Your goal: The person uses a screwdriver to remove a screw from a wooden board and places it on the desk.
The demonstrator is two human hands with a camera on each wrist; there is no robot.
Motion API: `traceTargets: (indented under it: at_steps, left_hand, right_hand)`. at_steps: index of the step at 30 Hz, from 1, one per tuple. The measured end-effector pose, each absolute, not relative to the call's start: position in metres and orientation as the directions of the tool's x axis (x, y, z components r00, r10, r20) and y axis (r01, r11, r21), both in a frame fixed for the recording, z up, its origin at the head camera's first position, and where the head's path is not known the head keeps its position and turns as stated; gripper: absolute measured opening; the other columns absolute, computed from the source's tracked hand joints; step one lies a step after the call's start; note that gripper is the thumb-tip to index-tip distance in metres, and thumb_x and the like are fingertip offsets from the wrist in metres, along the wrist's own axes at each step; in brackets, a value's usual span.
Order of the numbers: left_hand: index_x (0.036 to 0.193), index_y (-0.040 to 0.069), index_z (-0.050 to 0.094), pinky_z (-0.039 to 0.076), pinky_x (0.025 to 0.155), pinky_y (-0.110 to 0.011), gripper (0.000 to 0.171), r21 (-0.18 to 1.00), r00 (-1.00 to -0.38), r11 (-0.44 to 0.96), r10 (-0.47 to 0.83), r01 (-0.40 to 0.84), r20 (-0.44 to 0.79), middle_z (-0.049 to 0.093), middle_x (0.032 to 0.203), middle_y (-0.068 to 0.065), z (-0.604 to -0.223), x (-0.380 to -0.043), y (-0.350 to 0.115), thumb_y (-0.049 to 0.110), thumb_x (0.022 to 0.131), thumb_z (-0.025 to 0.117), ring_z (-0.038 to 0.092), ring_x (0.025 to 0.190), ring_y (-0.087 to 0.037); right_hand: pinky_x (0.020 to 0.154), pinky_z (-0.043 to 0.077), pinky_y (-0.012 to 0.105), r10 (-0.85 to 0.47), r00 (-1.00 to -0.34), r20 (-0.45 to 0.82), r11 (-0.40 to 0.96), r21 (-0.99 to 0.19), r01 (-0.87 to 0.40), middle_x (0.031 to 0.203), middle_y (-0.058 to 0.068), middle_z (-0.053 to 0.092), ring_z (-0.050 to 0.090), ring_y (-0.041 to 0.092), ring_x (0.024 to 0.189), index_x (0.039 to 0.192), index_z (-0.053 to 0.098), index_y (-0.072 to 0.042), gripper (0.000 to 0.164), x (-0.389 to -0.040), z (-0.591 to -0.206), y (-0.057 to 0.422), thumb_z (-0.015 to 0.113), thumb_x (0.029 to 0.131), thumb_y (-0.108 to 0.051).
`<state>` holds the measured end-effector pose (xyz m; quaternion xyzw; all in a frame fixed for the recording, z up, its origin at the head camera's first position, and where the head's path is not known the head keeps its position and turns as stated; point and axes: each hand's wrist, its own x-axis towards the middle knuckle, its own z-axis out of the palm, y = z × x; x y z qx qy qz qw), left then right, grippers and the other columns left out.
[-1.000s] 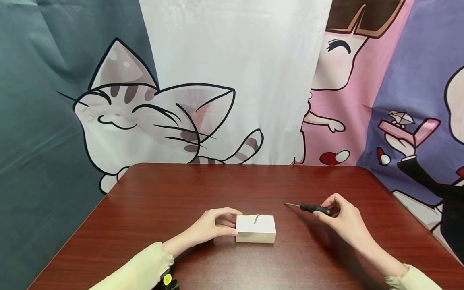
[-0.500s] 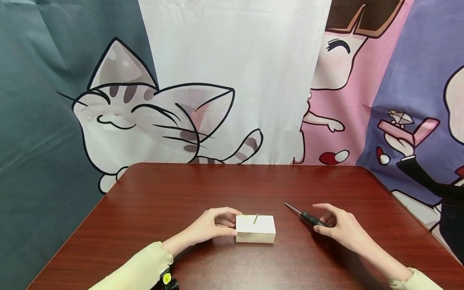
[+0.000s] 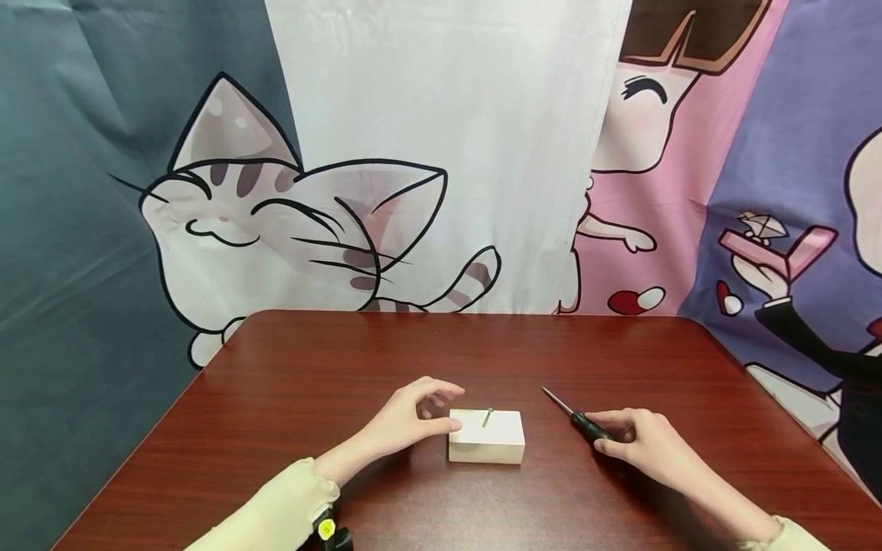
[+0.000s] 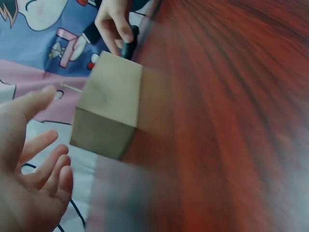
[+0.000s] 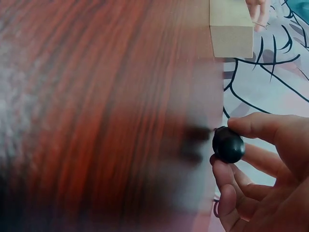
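A pale wooden block (image 3: 485,451) lies on the table with a screw (image 3: 488,418) standing up from its top, leaning a little. Beside the block's left end is my left hand (image 3: 412,413), its fingers loose and spread. The left wrist view shows a gap between that hand (image 4: 29,159) and the block (image 4: 113,89). To the right, my right hand (image 3: 648,444) pinches the black handle of a screwdriver (image 3: 584,424) between thumb and fingers. Its thin metal shaft points away and to the left. Seen end-on in the right wrist view is the round handle end (image 5: 228,145).
The dark red wooden table (image 3: 427,352) has rounded far corners. Right behind its back edge hangs a cloth backdrop (image 3: 441,92) printed with a cartoon cat and figures. A black strap device (image 3: 331,529) sits on the left wrist.
My left hand has let go of the block and risen slightly from it. My right hand has lowered the screwdriver toward the table and turned it, handle end nearer me. The block stays put.
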<state>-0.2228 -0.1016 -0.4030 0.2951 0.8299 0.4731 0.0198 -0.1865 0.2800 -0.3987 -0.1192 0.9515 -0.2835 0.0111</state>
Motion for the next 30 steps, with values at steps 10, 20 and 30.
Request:
traceTargets:
  at_steps: [10, 20, 30]
  left_hand:
    - [0.116, 0.020, 0.070, 0.054, 0.072, -0.016, 0.029, 0.828, -0.841, 0.337, 0.473, 0.447, 0.262, 0.072, 0.101, -0.007, -0.390, -0.223, -0.078, 0.023, 0.088, 0.076, 0.063, 0.082, -0.005]
    - [0.109, 0.014, 0.072, 0.056, 0.071, -0.016, 0.023, 0.860, -0.844, 0.312, 0.491, 0.403, 0.217, 0.073, 0.093, -0.002, -0.399, -0.221, -0.058, 0.018, 0.086, 0.077, 0.065, 0.078, -0.003]
    - [0.091, 0.016, 0.078, 0.055, 0.073, -0.014, 0.008, 0.780, -0.828, 0.382, 0.480, 0.496, 0.292, 0.070, 0.090, 0.002, -0.401, -0.219, -0.056, 0.017, 0.084, 0.079, 0.062, 0.079, 0.003]
  right_hand:
    - [0.053, 0.038, 0.018, -0.256, -0.965, 0.063, 0.817, -0.519, -0.251, 0.084, -0.007, 0.073, 0.046, -0.002, 0.060, 0.118, 0.073, -0.018, 0.040, -0.185, -0.401, 0.278, 0.081, 0.080, -0.027]
    - [0.056, 0.043, 0.017, -0.302, -0.952, 0.057, 0.787, -0.549, -0.283, 0.098, 0.003, 0.076, 0.051, -0.004, 0.065, 0.118, 0.073, -0.012, 0.041, -0.188, -0.402, 0.280, 0.080, 0.081, -0.027]
    - [0.057, 0.044, 0.017, -0.315, -0.947, 0.065, 0.779, -0.552, -0.297, 0.099, 0.003, 0.076, 0.052, -0.004, 0.066, 0.119, 0.073, -0.012, 0.041, -0.190, -0.402, 0.281, 0.080, 0.082, -0.027]
